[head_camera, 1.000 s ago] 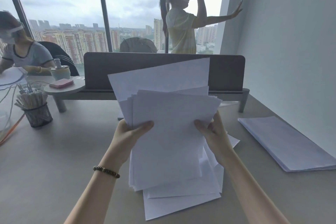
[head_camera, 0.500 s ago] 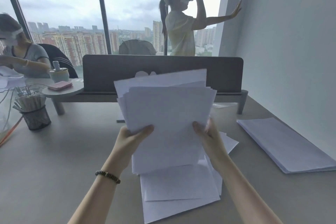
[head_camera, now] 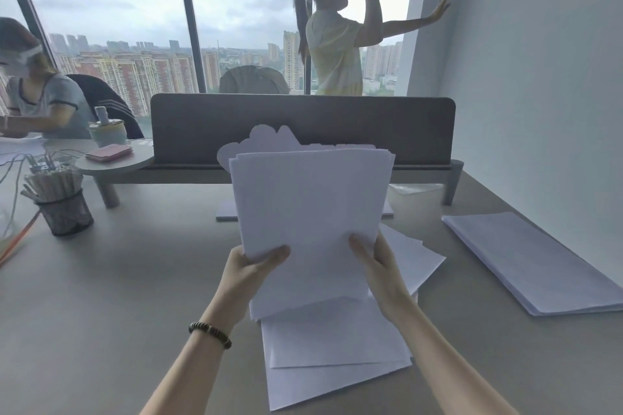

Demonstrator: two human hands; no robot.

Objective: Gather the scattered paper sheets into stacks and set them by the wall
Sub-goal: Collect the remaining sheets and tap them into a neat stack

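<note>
I hold a bundle of white paper sheets (head_camera: pixel 310 205) upright above the desk, its top edges nearly even. My left hand (head_camera: pixel 251 274) grips its lower left edge, thumb on the front. My right hand (head_camera: pixel 379 266) grips its lower right edge. Below the bundle, loose sheets (head_camera: pixel 337 357) lie skewed on the desk, and a few more loose sheets (head_camera: pixel 414 256) stick out to the right. A neat flat stack of paper (head_camera: pixel 532 263) lies by the white wall (head_camera: pixel 539 94) on the right.
A grey divider screen (head_camera: pixel 303 125) crosses the back of the desk (head_camera: pixel 118 296). At the left stand a mesh pen cup (head_camera: pixel 64 212), cables and a small round shelf (head_camera: pixel 114 160) with a pink item. One person sits at the left, another stands behind the divider.
The fanned sheets in my hands have been squared into a tidier upright bundle, its top edges now level. Both hands keep their grip.
</note>
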